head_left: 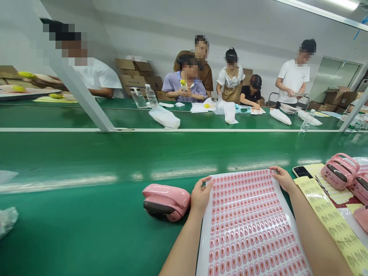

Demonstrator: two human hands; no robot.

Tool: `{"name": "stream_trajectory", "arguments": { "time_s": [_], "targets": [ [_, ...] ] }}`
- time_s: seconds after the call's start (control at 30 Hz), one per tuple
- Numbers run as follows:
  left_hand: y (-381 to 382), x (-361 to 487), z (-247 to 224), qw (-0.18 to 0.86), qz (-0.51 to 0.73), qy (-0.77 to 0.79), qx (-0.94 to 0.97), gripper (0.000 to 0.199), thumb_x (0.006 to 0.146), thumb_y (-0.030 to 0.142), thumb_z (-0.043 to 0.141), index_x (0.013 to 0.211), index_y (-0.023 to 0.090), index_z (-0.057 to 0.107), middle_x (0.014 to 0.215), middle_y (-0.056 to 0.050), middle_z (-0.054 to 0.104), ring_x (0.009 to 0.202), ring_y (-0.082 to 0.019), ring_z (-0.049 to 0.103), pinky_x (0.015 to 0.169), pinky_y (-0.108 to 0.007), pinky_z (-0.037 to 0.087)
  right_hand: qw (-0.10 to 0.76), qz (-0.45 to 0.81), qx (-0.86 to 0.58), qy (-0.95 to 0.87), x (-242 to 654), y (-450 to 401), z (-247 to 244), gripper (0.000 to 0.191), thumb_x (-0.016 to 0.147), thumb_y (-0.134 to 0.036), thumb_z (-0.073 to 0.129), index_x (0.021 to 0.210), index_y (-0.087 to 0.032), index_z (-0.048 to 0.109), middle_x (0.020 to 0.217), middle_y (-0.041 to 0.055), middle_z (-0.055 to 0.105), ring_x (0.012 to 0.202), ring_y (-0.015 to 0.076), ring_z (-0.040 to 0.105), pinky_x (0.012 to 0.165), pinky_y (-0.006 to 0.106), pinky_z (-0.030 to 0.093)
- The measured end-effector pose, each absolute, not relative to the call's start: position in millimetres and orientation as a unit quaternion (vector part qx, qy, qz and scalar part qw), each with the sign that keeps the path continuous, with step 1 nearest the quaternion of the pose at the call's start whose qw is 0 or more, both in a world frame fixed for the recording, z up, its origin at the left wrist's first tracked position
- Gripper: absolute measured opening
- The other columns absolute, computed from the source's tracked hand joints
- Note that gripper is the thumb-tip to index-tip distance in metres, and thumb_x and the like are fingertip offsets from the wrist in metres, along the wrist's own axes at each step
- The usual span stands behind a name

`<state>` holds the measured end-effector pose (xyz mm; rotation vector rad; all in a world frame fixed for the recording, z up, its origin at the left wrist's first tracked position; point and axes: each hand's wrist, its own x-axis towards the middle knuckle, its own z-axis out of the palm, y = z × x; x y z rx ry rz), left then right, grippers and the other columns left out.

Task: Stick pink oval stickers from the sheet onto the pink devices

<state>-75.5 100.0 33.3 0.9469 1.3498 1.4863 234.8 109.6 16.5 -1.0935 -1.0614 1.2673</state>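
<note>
1. A sheet of pink oval stickers (247, 230) lies on the green worktop (71, 237), running past the bottom edge of view.
2. The left hand's (201, 196) fingers pinch the sheet's left edge.
3. The right hand's (283, 179) fingers pinch its upper right edge.
4. A pink plastic case (166, 202) sits just left of the sheet, with open worktop beyond it.

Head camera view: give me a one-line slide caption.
Left hand and right hand hold a sheet of pink stickers on a green belt.
</note>
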Motion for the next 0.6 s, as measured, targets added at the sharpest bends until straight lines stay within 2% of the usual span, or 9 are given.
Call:
{"name": "stream_trajectory", "arguments": {
  "time_s": [0.4, 0.5, 0.6],
  "targets": [
    [100.2, -74.7, 34.7, 0.446, 0.601, 0.546, 0.377, 0.057, 0.039, 0.055, 0.071, 0.080, 0.017, 0.058, 0.047, 0.003, 0.055, 0.049, -0.017, 0.055, 0.050, -0.028, 0.043, 0.528, 0.474, -0.494, -0.502, 235.8, 110.2, 15.8, 0.037, 0.059, -0.040, 0.068, 0.091, -0.022, 0.062, 0.078, 0.0023, 0.067, 0.070, 0.0199, 0.062, 0.067, 0.033, 0.050],
    [101.0, -75.3, 33.1, 0.444, 0.602, 0.545, 0.379, 0.057, 0.039, 0.055, 0.071, 0.079, 0.017, 0.058, 0.048, 0.003, 0.054, 0.050, -0.018, 0.055, 0.049, -0.028, 0.043, 0.511, 0.440, -0.513, -0.531, 236.6, 110.8, 16.4, 0.035, 0.062, -0.042, 0.064, 0.091, -0.023, 0.060, 0.075, 0.0014, 0.066, 0.065, 0.0184, 0.061, 0.061, 0.031, 0.049],
    [101.3, -75.7, 32.4, 0.445, 0.602, 0.543, 0.382, 0.057, 0.040, 0.056, 0.072, 0.079, 0.017, 0.058, 0.047, 0.004, 0.054, 0.048, -0.017, 0.054, 0.048, -0.028, 0.043, 0.487, 0.396, -0.535, -0.566, 237.8, 110.7, 18.7, 0.029, 0.066, -0.041, 0.060, 0.090, -0.025, 0.058, 0.062, -0.0024, 0.059, 0.053, 0.0149, 0.054, 0.052, 0.027, 0.044]
  ]
}}
